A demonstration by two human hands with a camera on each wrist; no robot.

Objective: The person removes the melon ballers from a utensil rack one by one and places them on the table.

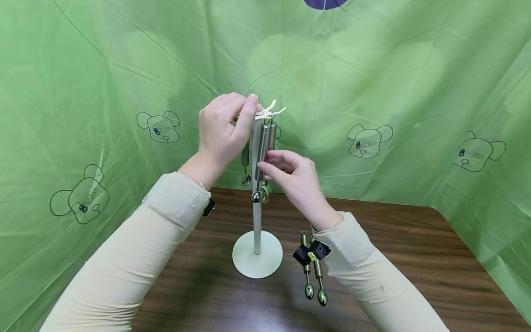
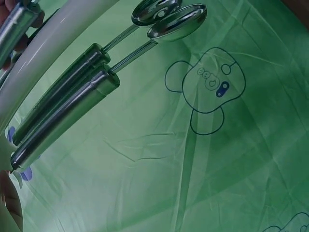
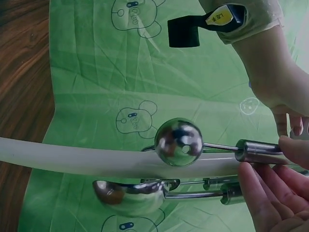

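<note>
A pale stand (image 1: 257, 216) with a round base and curved hooks at its top stands upright on the table. My left hand (image 1: 226, 122) grips the stand's top by the hooks, its fingers curled and partly hidden behind the thumb side. Lower down, my right hand (image 1: 292, 173) pinches the metal handle of a melon baller (image 3: 178, 141) between thumb and fingers. This melon baller hangs along the pole, bowl downward. Beside it hang other scoops, one with a larger bowl (image 3: 133, 197). Two more scoops (image 2: 65, 123) hang on the pole's left side.
Two metal scoops (image 1: 317, 276) lie side by side on the brown wooden table (image 1: 394, 258), under the right wrist and its black camera. Green cloth (image 1: 315, 83) with bear drawings encloses the back and both sides.
</note>
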